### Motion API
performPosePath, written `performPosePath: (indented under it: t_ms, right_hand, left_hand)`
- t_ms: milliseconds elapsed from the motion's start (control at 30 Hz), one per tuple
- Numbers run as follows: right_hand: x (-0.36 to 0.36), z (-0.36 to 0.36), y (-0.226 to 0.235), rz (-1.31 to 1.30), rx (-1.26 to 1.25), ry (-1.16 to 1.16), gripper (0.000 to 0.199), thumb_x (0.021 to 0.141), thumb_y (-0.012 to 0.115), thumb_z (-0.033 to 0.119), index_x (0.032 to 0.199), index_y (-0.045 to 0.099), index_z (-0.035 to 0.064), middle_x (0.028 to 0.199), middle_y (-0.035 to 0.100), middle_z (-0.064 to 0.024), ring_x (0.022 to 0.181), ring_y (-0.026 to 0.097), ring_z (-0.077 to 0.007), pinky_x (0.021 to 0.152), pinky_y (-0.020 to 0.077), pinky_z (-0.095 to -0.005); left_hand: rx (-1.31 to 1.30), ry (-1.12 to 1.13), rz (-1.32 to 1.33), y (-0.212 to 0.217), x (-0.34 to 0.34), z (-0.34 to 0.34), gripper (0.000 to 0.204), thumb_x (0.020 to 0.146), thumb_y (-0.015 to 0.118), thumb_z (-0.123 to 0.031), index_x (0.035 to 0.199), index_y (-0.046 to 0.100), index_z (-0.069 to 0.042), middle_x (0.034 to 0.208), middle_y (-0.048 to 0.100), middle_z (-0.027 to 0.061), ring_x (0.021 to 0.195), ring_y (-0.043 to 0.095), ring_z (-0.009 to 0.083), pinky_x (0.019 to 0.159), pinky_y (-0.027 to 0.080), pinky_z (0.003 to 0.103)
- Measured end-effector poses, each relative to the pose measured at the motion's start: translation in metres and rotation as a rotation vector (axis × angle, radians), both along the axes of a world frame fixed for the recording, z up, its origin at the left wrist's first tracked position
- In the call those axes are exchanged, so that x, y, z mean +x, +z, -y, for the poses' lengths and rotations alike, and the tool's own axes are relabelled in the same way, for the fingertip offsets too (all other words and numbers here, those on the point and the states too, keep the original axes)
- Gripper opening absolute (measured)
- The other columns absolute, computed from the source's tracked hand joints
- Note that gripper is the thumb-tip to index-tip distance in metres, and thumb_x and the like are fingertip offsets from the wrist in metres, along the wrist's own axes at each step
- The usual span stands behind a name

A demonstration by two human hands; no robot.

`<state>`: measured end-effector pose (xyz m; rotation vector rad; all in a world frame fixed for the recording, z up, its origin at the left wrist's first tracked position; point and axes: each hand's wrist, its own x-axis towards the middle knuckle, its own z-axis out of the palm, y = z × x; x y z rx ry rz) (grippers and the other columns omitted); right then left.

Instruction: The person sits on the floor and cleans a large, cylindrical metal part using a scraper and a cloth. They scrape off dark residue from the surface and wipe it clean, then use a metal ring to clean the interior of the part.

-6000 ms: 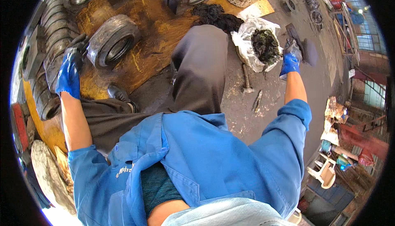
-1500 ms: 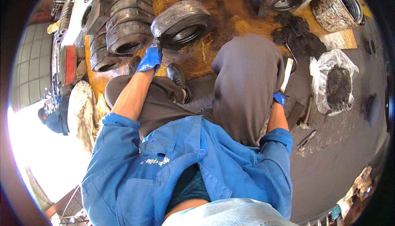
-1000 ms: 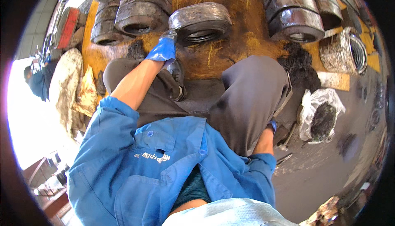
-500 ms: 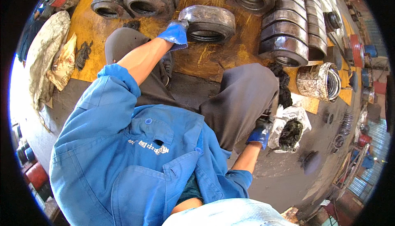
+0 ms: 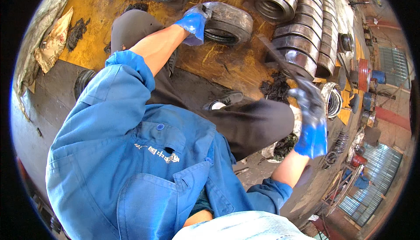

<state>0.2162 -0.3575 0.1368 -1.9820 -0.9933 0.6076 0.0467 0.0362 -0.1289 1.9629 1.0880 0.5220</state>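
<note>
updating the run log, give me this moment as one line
left hand: touching metal ring; right hand: holding long dark tool, blurred; ring: on yellow-brown surface

- Right hand (image 5: 309, 114): fingers blurred.
- Long dark tool (image 5: 277, 55) held there: blurred, its far end too smeared to tell its shape.
- Left hand (image 5: 195, 22): most fingers hidden at the metal ring (image 5: 231, 23).
- Bucket (image 5: 325, 95): partly behind the right hand.
- Pale mask (image 5: 243, 227): cut off below.

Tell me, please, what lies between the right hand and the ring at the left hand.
In the head view, a dark clump, stained board and the right hand's blurred tool lie between.
</note>
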Motion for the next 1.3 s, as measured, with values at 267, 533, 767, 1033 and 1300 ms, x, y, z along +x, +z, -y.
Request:
performPosePath:
  t_ms: [267, 533, 767, 1033, 1300]
  right_hand:
    - [0.010, -0.130, -0.213, 0.650, -0.257, 0.400, 0.032, 0.090, 0.056, 0.011, 0.118, 0.070, 0.0172, 0.097, 0.073, -0.0125, 0.085, 0.070, -0.0319, 0.072, 0.0551, -0.0430]
    - [0.004, -0.195, -0.260, 0.875, -0.591, 0.472, 0.034, 0.090, 0.054, 0.020, 0.122, 0.066, 0.0262, 0.104, 0.071, -0.0166, 0.097, 0.068, -0.0382, 0.080, 0.0543, -0.0510]
    - [0.014, -0.231, -0.260, 0.888, -0.818, 0.573, 0.039, 0.093, 0.052, 0.021, 0.130, 0.060, 0.0283, 0.114, 0.070, -0.0144, 0.106, 0.067, -0.0357, 0.088, 0.0540, -0.0499]
    - [0.005, -0.233, -0.316, 0.620, -0.883, 0.427, 0.042, 0.098, 0.046, 0.042, 0.135, 0.058, 0.0261, 0.130, 0.063, -0.0136, 0.120, 0.059, -0.0342, 0.097, 0.0486, -0.0498]
    - [-0.018, -0.230, -0.350, 0.458, -0.872, 0.239, 0.058, 0.103, 0.026, 0.052, 0.132, 0.060, 0.0151, 0.128, 0.064, -0.0148, 0.111, 0.064, -0.0383, 0.095, 0.0473, -0.0527]
  left_hand:
    - [0.118, -0.012, -0.028, -0.042, 0.008, -0.019, 0.058, 0.091, 0.058, -0.050, 0.127, 0.059, -0.004, 0.126, 0.062, 0.0240, 0.118, 0.057, 0.0406, 0.099, 0.046, 0.045]
    - [0.057, 0.039, -0.201, -0.015, 0.007, -0.011, 0.051, 0.090, 0.057, -0.047, 0.124, 0.065, -0.011, 0.123, 0.065, 0.0179, 0.114, 0.061, 0.0385, 0.096, 0.050, 0.046]
    - [0.101, 0.002, -0.180, -0.026, 0.010, -0.019, 0.052, 0.090, 0.055, -0.050, 0.124, 0.065, -0.011, 0.120, 0.067, 0.0176, 0.113, 0.062, 0.0381, 0.097, 0.049, 0.045]
    - [0.003, 0.016, -0.321, -0.010, 0.011, -0.022, 0.053, 0.089, 0.057, -0.051, 0.125, 0.064, -0.013, 0.122, 0.066, 0.0170, 0.114, 0.061, 0.0382, 0.097, 0.049, 0.046]
    - [0.095, -0.061, -0.303, -0.020, 0.014, -0.030, 0.053, 0.090, 0.056, -0.051, 0.124, 0.064, -0.011, 0.122, 0.066, 0.0173, 0.114, 0.061, 0.0372, 0.097, 0.049, 0.046]
